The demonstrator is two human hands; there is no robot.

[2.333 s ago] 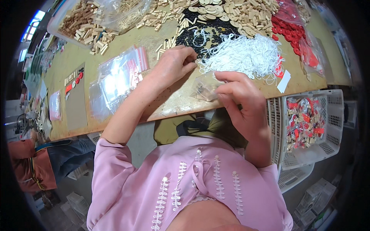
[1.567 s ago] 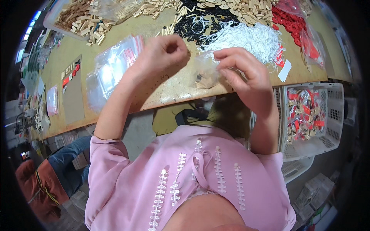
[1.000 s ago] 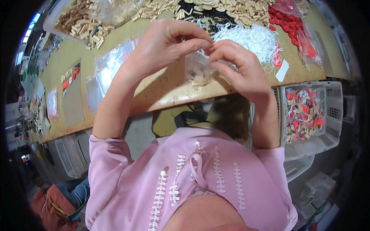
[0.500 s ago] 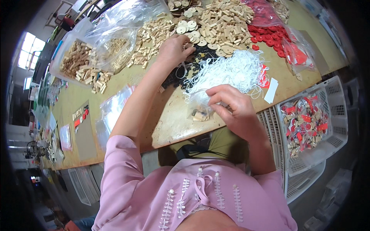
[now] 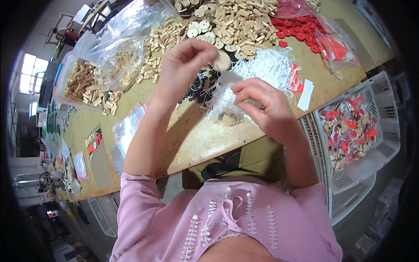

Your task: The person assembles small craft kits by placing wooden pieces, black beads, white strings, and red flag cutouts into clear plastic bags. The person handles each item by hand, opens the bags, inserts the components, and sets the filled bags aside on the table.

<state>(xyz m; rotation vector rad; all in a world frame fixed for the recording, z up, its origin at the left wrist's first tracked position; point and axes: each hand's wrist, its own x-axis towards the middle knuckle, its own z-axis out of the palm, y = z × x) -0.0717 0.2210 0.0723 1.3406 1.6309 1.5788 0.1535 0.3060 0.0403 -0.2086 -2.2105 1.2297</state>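
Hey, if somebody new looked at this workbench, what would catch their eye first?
Probably the bright tangle of white string just beyond the right hand, with a heap of red pieces farther back to its right. Then the left hand, pinching a pale wooden disc just left of the string, while the right holds a small clear bag.

Bright window [image 5: 28,72] blazes on the left!

From my remote seat I see a pale crate [image 5: 101,214] sitting in shadow below the table [image 5: 205,144], and over on the right, a white paper slip [image 5: 305,94] lying on the tabletop.
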